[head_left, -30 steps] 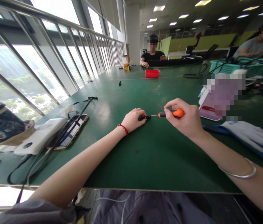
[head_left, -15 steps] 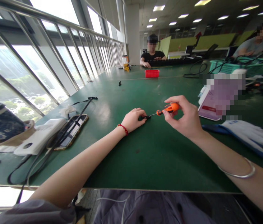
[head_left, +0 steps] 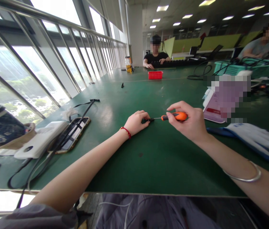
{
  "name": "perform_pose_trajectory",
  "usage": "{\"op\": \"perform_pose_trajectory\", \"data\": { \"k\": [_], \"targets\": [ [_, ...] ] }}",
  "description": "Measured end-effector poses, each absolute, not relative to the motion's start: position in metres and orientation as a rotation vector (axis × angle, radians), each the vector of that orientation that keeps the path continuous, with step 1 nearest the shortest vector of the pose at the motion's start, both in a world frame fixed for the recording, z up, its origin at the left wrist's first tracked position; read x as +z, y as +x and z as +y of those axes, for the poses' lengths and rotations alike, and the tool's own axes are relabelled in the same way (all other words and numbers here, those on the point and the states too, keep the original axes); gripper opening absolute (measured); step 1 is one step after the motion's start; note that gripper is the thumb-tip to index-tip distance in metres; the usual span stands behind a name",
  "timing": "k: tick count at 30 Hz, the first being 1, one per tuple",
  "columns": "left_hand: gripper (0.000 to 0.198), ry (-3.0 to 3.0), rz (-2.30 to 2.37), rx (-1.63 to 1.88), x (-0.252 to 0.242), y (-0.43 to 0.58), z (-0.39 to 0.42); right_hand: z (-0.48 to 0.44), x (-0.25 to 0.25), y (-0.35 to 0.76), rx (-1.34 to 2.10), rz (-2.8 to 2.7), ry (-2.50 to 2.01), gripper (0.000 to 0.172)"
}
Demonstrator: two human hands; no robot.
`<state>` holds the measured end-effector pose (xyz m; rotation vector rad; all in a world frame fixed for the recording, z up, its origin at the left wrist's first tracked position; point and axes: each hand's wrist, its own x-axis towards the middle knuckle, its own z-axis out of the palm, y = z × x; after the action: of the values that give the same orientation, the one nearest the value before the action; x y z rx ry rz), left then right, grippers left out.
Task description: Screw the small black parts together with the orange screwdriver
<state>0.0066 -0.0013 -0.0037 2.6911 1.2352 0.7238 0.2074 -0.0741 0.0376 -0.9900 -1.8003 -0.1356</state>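
Note:
My left hand [head_left: 137,123] rests on the green table, its thumb and fingers closed on a small black part [head_left: 150,120] whose kind I cannot make out. Between the thumb and fingers of my right hand [head_left: 189,121] is an orange and black screwdriver [head_left: 178,116], lying almost level. Its thin metal shaft points left, and the tip meets the black part's right end. Whether the tip sits in a screw is too small to tell.
Left on the table [head_left: 129,165] lie a phone [head_left: 77,135] under black straps, a white box [head_left: 41,140] and a cup [head_left: 2,122]. Gloves [head_left: 253,136] and a propped phone [head_left: 217,105] stand right. Farther back are a red tray [head_left: 155,75], a green basket [head_left: 251,68] and a person [head_left: 157,57].
The screwdriver handle has dropped slightly and shifted right, so the shaft lies flatter. My right-hand fingers have changed their hold on it. My left hand stays put.

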Motion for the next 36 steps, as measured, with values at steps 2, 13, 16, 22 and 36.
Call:
{"op": "perform_pose_trajectory", "data": {
  "k": [2, 13, 16, 22, 36],
  "targets": [
    [0.013, 2.694, 1.234, 0.723, -0.003, 0.007, -0.002, -0.075, 0.039, 0.207, -0.159, -1.786, -0.960, 0.009],
    [0.012, 2.670, 1.272, 0.738, -0.002, 0.008, -0.003, -0.076, 0.045, 0.211, 0.212, -2.090, -1.076, 0.015],
    [0.012, 2.650, 1.271, 0.764, -0.004, 0.007, -0.002, -0.074, 0.047, 0.214, 0.207, -1.949, -1.006, 0.018],
    [0.012, 2.507, 1.166, 0.864, -0.004, 0.008, -0.004, -0.051, 0.022, 0.216, 0.081, -2.029, -1.190, 0.020],
    [0.014, 2.509, 0.912, 1.009, 0.000, 0.018, -0.014, -0.035, 0.001, 0.216, 0.203, -2.174, -1.334, 0.018]
  ]
}}
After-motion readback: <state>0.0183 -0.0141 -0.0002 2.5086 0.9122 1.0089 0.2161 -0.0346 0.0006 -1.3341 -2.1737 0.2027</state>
